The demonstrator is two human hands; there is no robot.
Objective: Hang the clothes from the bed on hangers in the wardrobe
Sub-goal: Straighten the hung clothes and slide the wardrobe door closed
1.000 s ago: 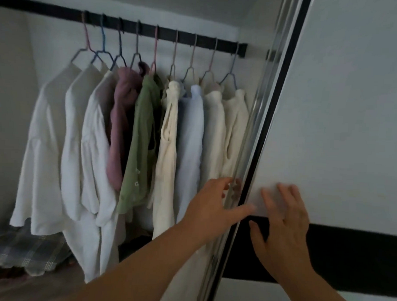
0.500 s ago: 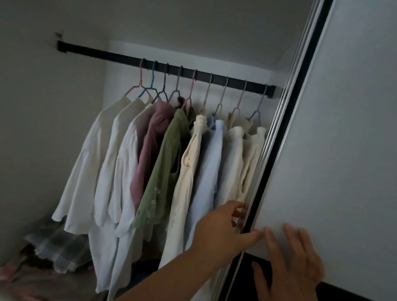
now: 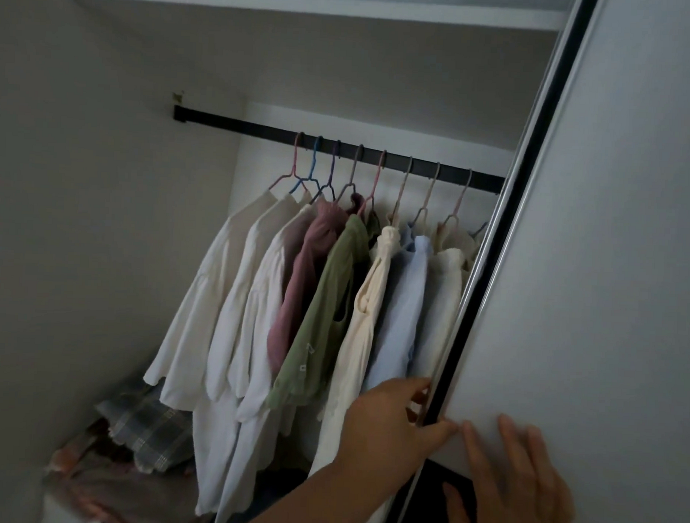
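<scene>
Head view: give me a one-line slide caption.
Both hands on the sliding wardrobe door, left hand gripping its edge, right hand flat on the panel, beside hung shirts on the rail.

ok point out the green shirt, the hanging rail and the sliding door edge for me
green shirt (image 3: 326, 299): head view, on the middle of its hanging side.
hanging rail (image 3: 238, 125): head view, on the bare stretch left of the hangers.
sliding door edge (image 3: 505, 212): head view, on the dark strip along the door's left side.
</scene>
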